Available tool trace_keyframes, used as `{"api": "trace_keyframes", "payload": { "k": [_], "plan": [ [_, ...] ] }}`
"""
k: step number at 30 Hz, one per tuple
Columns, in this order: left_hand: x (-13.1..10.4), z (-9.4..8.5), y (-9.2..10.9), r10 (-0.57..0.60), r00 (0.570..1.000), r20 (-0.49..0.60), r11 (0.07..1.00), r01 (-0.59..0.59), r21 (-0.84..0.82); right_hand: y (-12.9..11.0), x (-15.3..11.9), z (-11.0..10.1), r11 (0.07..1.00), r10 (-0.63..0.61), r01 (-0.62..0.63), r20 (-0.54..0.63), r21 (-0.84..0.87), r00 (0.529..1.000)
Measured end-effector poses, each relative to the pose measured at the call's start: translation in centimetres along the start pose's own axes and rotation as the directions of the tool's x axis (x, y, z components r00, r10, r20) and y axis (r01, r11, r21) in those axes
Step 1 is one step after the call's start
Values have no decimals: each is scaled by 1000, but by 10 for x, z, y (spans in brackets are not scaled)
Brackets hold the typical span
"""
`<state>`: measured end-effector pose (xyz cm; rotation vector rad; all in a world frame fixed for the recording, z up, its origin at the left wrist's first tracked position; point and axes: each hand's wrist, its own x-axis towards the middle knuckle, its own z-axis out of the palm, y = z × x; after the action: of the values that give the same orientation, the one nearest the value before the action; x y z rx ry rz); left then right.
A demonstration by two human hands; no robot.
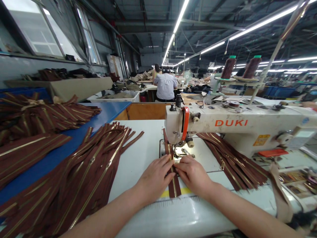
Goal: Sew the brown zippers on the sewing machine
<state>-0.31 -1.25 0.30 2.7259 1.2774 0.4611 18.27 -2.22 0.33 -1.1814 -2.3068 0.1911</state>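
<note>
Zippers [95, 165] left of sewing machine [208, 120], thread cones [228, 68] apparently behind.

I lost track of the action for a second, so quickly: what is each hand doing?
Left hand: fingers pressed flat on the brown zipper strip.
Right hand: fingers curled in at the strip's edge; whether they pinch it cannot be told.

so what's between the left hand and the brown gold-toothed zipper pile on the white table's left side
Only bare white tabletop lies between the left hand and that zipper pile, as the head view shows.
</note>
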Motion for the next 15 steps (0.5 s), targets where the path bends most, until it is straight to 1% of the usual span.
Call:
{"api": "trace_keyframes", "payload": {
  "k": [4, 10, 15],
  "plan": [
    [0, 2, -2, -1, 1000, -11, 1000, 1, -6, 0, -2, 1, 999, -37, 37, -13, -4, 999],
    [-1, 0, 0, 10, 997, -81, 999, -12, -34, -6, 1, -2, 991, -62, 66, 35, -118, 997],
    [1, -6, 4, 7, 998, -54, 1000, -8, -22, -7, 0, -3, 986, -73, 81, 61, -143, 996]
  ]
}}
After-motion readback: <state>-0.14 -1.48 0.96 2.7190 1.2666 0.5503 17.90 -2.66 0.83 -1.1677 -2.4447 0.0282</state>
